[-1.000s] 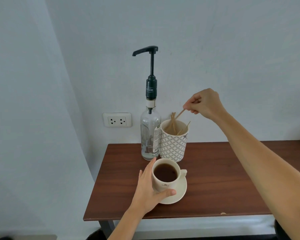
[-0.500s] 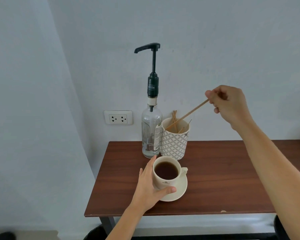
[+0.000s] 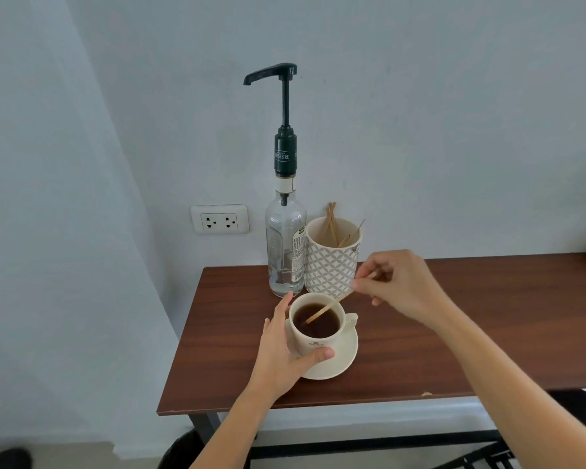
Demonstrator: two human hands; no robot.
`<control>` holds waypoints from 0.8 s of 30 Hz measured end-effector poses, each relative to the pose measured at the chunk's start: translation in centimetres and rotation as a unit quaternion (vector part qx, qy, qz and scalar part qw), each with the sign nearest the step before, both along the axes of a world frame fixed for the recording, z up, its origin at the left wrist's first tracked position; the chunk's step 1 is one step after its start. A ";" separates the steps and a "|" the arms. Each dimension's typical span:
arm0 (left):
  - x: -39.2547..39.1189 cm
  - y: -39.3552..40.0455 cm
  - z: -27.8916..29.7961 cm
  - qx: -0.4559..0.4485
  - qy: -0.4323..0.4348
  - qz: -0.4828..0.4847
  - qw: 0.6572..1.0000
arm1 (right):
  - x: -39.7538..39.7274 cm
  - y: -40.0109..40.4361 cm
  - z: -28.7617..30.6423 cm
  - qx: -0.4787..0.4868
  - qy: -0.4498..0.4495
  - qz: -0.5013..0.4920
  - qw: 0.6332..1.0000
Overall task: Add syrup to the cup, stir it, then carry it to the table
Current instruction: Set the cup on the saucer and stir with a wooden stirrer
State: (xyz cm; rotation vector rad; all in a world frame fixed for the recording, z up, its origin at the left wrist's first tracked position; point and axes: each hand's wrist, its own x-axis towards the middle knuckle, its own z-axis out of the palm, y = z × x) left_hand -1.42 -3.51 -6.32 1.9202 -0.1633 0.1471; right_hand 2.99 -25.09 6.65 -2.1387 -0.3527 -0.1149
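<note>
A cream cup [image 3: 315, 340] of dark drink stands on a cream saucer [image 3: 342, 360] near the left end of a brown table. My left hand [image 3: 285, 350] wraps the cup's left side, thumb on its front. My right hand [image 3: 400, 286] pinches a thin wooden stir stick [image 3: 325, 309] whose lower tip dips into the drink. Behind the cup stands a clear glass syrup bottle [image 3: 285, 248] with a tall dark pump, its spout pointing left.
A patterned white holder [image 3: 332, 265] with several more wooden sticks stands right of the bottle, close behind the cup. A wall socket [image 3: 220, 219] sits left of the bottle. The brown table [image 3: 454, 333] stretches to the right; its front edge is near my arms.
My right hand drew one stick out of the holder, swung right, then came down and left, putting the stick's tip into the cup. My left hand stayed on the cup.
</note>
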 end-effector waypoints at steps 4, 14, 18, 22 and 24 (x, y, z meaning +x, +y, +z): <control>0.0 0.0 0.2 0.012 0.001 0.006 1.000 | 0.1 3.1 -1.9 0.057 -0.005 0.023 0.998; -0.1 0.0 0.4 0.026 -0.024 0.015 0.999 | -0.7 2.1 -2.2 0.003 -0.054 0.003 0.999; -0.1 0.0 0.4 0.023 -0.024 0.015 0.999 | -1.0 3.8 -2.9 0.123 0.004 -0.004 0.992; -0.1 0.0 0.5 0.015 -0.024 0.017 0.999 | -0.2 3.0 -2.9 0.029 -0.065 -0.054 0.996; -0.2 0.0 0.5 0.012 -0.025 0.016 0.999 | -0.2 2.1 -3.3 -0.004 -0.095 -0.064 0.993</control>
